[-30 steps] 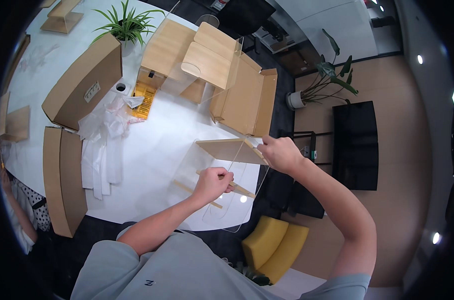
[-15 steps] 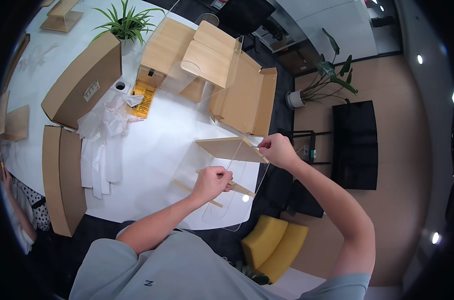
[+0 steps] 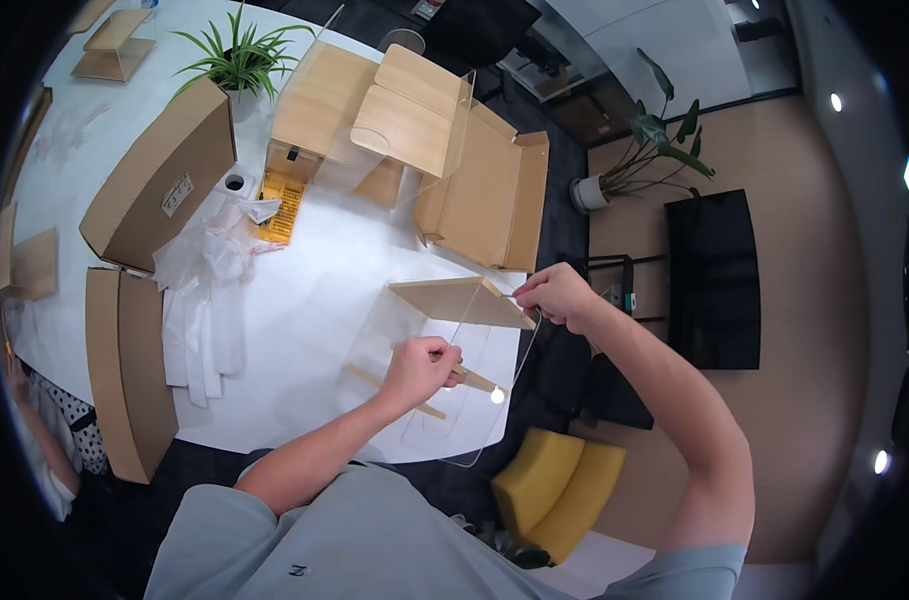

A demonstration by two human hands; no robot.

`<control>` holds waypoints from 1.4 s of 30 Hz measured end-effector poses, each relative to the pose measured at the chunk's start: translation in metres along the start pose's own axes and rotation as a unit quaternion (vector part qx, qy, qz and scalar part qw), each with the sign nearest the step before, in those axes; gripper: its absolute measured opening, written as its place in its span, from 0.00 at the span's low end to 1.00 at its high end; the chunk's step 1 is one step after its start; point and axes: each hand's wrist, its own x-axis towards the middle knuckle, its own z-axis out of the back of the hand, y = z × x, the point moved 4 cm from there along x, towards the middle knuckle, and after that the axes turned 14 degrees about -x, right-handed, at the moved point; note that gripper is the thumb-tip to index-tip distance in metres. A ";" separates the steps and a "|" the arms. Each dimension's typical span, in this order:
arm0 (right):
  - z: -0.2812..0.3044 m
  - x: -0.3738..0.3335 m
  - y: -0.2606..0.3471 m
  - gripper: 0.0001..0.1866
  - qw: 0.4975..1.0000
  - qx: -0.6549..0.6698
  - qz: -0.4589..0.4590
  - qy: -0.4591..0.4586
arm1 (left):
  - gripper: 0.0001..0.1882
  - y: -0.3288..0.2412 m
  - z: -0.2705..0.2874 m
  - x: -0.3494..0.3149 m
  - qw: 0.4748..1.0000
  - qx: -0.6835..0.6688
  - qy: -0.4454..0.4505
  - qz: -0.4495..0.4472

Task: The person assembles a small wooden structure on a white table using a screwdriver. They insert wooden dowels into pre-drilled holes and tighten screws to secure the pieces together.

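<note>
A pale wooden board (image 3: 452,299) stands on the white table, with a clear plastic panel (image 3: 482,350) along its right end. My right hand (image 3: 562,298) is closed in a pinch at that end. From its fingertips a thin metal tool (image 3: 509,296) reaches to the panel beside the board's edge; its exact kind is too small to make out. Nearer to me, my left hand (image 3: 420,374) is closed round a narrow wooden strip (image 3: 482,380), which slants down to the right toward the panel. Another wooden strip (image 3: 366,376) lies below, partly hidden by my left hand.
Beyond stands a wood-and-clear-plastic stand (image 3: 404,125) beside an opened cardboard box (image 3: 484,200). Two tall cartons (image 3: 159,175), crumpled plastic wrap (image 3: 209,255), a yellow packet (image 3: 282,208) and a potted plant (image 3: 239,65) occupy the left side. A co-worker's arm (image 3: 44,430) shows at far left.
My view has shifted slightly. Both hands keep their holds in nearly the same places, and the right hand has turned a little at the board's end.
</note>
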 end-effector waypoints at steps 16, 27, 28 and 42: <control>-0.003 -0.049 -0.053 0.10 0.858 -0.374 0.250 -0.249 | 0.14 -0.001 0.003 0.001 1.000 -0.003 -0.005 0.016; -0.007 -0.043 -0.054 0.10 0.846 -0.385 0.282 -0.238 | 0.14 0.000 0.002 -0.001 1.000 0.007 -0.005 0.018; -0.007 -0.043 -0.053 0.10 0.845 -0.391 0.281 -0.233 | 0.15 0.000 0.002 -0.001 1.000 0.006 -0.006 0.019; -0.009 -0.026 -0.038 0.08 0.820 -0.461 0.304 -0.149 | 0.14 0.001 0.002 -0.004 1.000 -0.006 -0.008 0.017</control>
